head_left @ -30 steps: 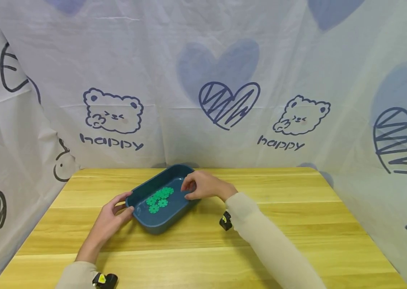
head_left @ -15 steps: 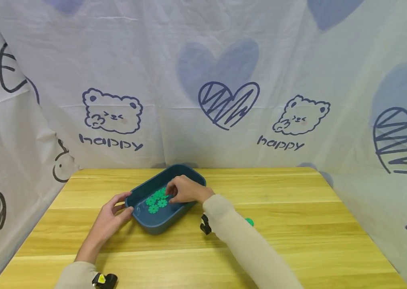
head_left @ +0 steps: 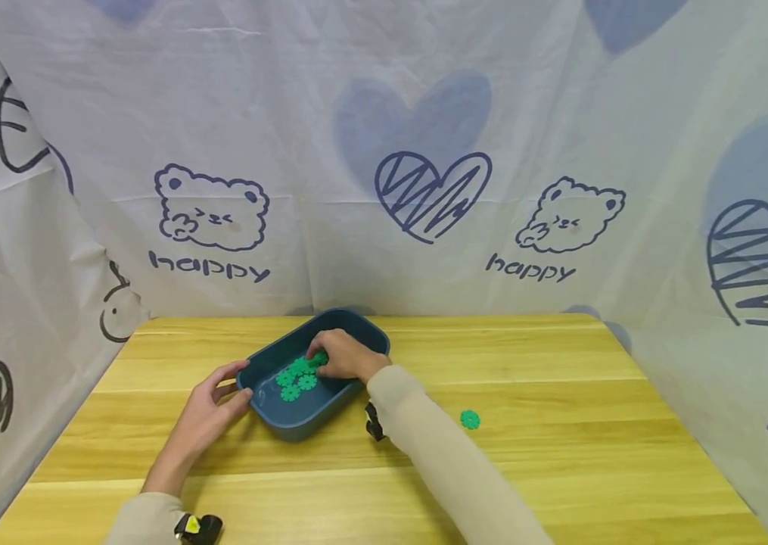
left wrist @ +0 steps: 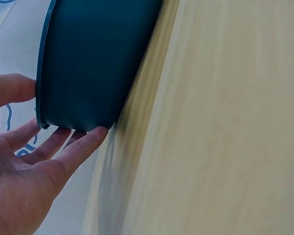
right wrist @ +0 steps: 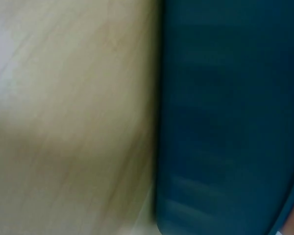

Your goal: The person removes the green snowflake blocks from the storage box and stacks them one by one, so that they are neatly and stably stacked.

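A dark blue plastic bin (head_left: 291,416) stands at an angle on the table, with several flat green notched discs (head_left: 290,393) lying inside. My left hand (head_left: 209,405) grips its near-left end, thumb and fingers spread across the corner. The left wrist view has that hand (left wrist: 34,171) touching the rim and the end wall. Inside the bin, my right hand (head_left: 346,357) pinches a green notched disc (head_left: 318,359) between thumb and fingers, above the others. In the right wrist view the bin's outer wall (right wrist: 225,112) hides most of that hand.
One green notched disc (head_left: 470,419) lies alone on the wooden table (head_left: 561,469), right of my right forearm. A white printed cloth (head_left: 329,250) hangs behind the table and along both sides. Black wrist cameras (head_left: 198,528) sit on both sleeves.
My right hand has moved left and deeper into the bin and now pinches a disc. The lone disc on the table has come into view from behind the right sleeve. The left hand stays put.
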